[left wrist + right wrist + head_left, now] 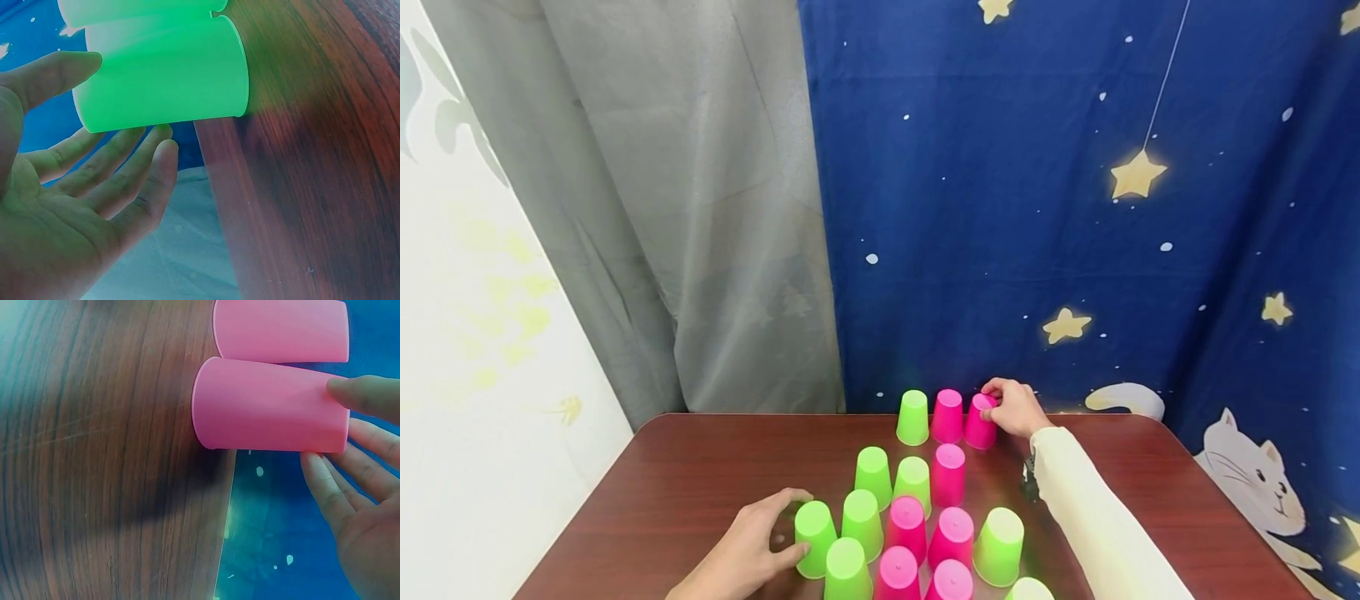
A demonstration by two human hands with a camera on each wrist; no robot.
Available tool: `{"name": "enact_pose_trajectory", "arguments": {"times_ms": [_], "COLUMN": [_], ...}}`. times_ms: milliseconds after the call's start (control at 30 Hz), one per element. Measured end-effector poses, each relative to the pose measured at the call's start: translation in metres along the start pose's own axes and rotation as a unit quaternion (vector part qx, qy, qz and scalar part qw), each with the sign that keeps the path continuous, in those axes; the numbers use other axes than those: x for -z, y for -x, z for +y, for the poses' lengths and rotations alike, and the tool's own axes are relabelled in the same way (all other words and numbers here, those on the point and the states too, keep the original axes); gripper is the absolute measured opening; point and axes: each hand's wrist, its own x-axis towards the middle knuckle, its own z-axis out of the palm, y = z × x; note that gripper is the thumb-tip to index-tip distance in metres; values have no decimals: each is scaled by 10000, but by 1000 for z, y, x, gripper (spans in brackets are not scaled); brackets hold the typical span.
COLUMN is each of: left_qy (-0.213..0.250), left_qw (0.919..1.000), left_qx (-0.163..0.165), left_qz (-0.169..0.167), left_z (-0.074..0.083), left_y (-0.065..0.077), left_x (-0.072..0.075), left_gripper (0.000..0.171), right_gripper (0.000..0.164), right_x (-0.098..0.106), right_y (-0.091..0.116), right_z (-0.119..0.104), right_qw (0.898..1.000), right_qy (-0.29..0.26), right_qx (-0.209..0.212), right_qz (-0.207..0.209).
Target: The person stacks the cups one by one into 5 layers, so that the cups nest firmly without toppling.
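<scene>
A green cup (816,533) is flanked by the left hand (747,540), fingers (150,197) loosely spread; a pink cup (977,429) is pinched by the right hand (1018,410).

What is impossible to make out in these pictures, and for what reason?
Head view: held pink cup, right side partly hidden by right hand.
Head view: dark wrist object, too small to identify.
Left wrist view: upper green cup, partly cut off by top edge.
</scene>
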Motion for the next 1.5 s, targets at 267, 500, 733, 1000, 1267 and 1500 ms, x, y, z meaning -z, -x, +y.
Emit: {"name": "enact_pose_trajectory", "arguments": {"times_ms": [267,500,733,1000,1267,1500], "left_qy": [-157,95,99,80,-291,-447], "left_qw": [9998,9998,9993,9979,9946,9941], "left_qx": [-6,146,-164,-233,-141,1], "left_qz": [89,22,320,600,987,984], "left_z": [3,2,-1,-9,-16,-17], "left_y": [1,0,3,0,-12,-29], "left_x": [-2,0,-1,5,12,21], "left_gripper": [39,38,35,34,35,36], "right_gripper": [35,35,36,46,49,47], "right_x": [-2,-5,-8,-5,11,24], "right_y": [-4,-7,-7,-5,4,12], "right_z": [0,1,4,3,6,6], "right_qw": [9999,9999,9999,9999,9998,9993], "right_qy": [-71,-72,-108,-133,-138,-64], "right_qx": [-75,-74,-129,-30,24,314], "right_qz": [-13,27,16,-34,-142,-178]}}
